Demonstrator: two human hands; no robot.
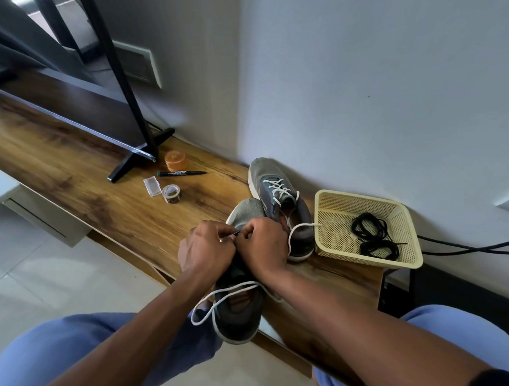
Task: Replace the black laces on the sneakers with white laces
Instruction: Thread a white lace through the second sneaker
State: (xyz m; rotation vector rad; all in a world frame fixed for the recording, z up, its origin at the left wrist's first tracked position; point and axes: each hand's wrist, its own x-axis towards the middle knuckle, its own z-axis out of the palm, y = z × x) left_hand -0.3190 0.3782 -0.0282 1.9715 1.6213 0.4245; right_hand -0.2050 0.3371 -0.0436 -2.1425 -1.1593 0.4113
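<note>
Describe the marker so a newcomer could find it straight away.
Start at the black TV stand foot on the wooden shelf. Just right of it sits an orange jar; the marker lies flat directly in front of that jar. It is the only long, thin black item there, unlike the tape roll and clear box nearer the edge.

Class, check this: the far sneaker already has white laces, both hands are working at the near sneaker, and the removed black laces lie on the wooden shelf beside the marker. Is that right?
Not quite. The black laces lie inside the cream basket, not beside the marker, as the head view shows. The rest holds: the far sneaker has white laces, and the left hand and right hand work at the near sneaker.
</note>
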